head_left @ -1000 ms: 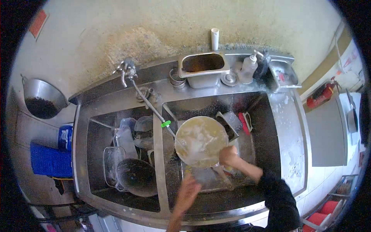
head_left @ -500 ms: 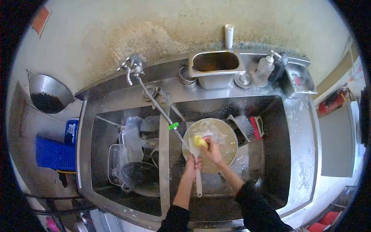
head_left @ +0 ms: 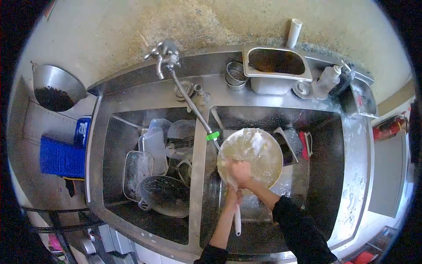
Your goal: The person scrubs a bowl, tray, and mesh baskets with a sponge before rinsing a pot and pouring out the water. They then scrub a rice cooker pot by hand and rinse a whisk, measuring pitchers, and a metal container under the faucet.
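A large round pot (head_left: 270,152) of cloudy, sudsy water stands in the right-hand sink basin. Over its near left side, my left hand (head_left: 233,194) is closed around a white spatula (head_left: 238,222), its handle end pointing down towards me. My right hand (head_left: 240,172) is closed and pressed against the upper part of the spatula, blurred by motion. The yellow sponge it grips is almost wholly covered by the fingers. Just above and left of the hands ends the tap's long spout pipe (head_left: 193,108) with a green clip (head_left: 212,136).
The left basin holds a wire basket (head_left: 138,176), a dark round pan (head_left: 165,196) and clear plastic containers (head_left: 154,143). A metal container (head_left: 283,154) and a red scrubber (head_left: 303,145) lie right of the pot. Along the back ledge stand a steel pan (head_left: 277,83) and a soap bottle (head_left: 326,82).
My right hand has moved down and left along the spatula, and the sponge has gone from plain sight beneath it. The whole view has shifted, so the sink appears further right.
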